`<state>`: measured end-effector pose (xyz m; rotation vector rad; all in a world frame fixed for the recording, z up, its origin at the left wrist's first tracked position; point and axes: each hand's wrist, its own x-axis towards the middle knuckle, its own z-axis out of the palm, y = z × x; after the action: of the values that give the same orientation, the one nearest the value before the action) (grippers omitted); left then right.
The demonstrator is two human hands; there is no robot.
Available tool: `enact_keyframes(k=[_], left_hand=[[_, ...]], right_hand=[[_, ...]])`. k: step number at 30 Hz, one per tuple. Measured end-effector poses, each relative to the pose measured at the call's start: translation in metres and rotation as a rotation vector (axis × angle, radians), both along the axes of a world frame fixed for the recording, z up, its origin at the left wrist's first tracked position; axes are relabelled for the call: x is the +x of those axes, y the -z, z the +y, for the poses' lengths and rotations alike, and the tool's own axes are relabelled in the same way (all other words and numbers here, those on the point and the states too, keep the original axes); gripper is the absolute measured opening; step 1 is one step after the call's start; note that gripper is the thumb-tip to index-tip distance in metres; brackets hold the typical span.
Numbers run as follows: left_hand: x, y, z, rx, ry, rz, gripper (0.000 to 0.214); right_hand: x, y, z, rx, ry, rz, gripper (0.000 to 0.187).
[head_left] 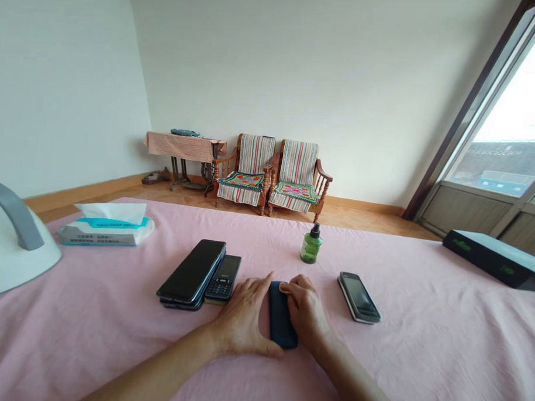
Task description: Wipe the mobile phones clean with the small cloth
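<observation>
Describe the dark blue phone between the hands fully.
The phone is dark blue and oblong, rounded at the corners, its upper face plain and matt-looking. It lies flat on the pink cloth. The right hand touches its far end, where something orange shows; the left hand curves around its left side.

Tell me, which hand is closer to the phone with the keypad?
Left. The left hand is just to the right of the keypad phone, while the right hand is farther right, beyond the left hand, at the dark blue object.
</observation>
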<state>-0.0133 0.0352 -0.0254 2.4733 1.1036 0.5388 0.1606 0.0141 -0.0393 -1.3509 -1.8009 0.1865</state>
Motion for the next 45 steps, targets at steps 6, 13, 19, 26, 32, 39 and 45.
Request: enact_keyframes(k=[6,13,19,26,32,39,45], left_hand=[[0.000,0.000,-0.001,0.002,0.008,-0.015,0.131],[0.001,-0.003,-0.002,-0.011,0.001,0.004,0.129],[0.000,0.002,0.000,-0.006,0.001,-0.024,0.131],[0.000,0.007,0.003,0.025,0.009,-0.050,0.134],[0.001,0.007,0.002,0.025,0.007,-0.063,0.134],[0.001,0.009,0.003,0.053,0.021,-0.067,0.139],[0.002,0.013,0.004,0.116,0.038,-0.074,0.135]], right_hand=[[0.003,0.003,0.002,0.002,-0.017,0.008,0.031],[0.000,-0.001,-0.001,0.000,-0.013,-0.008,0.033],[-0.007,-0.003,0.002,-0.001,-0.038,-0.007,0.033],[-0.005,-0.004,-0.005,-0.033,-0.092,-0.001,0.032],[-0.008,-0.005,0.002,-0.035,-0.109,-0.005,0.032],[-0.011,-0.016,-0.012,-0.071,-0.183,-0.031,0.034],[-0.016,-0.024,-0.046,-0.192,-0.255,-0.047,0.035]])
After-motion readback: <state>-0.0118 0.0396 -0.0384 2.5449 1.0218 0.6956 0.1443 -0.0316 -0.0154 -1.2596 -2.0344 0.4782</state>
